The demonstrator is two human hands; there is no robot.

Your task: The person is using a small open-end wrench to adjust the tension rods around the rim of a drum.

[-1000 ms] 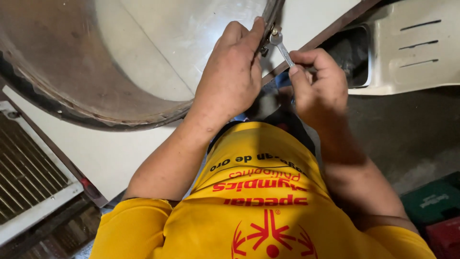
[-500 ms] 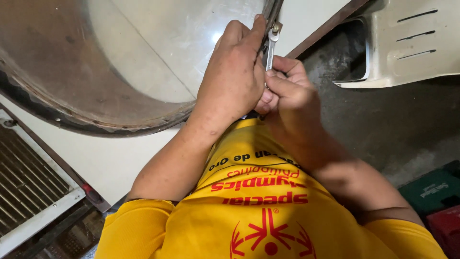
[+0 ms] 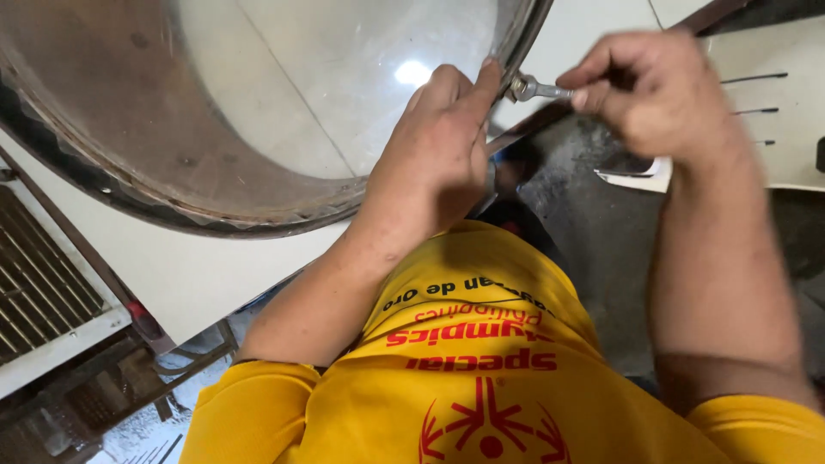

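Between the two hands, a small bolt (image 3: 518, 86) on the rim of the big metal drum (image 3: 258, 112) is gripped by a wrench (image 3: 543, 88). The wrench is held by the right hand (image 3: 657, 90). The rim is pinched by the left hand (image 3: 438, 150). The bolt is not off yet, so turning is likely left.

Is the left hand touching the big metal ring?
Touching. The head view shows the left hand resting on the big metal ring, fingertips pressed against its rim beside the wrench.

No packages, labels, signs or screens visible.
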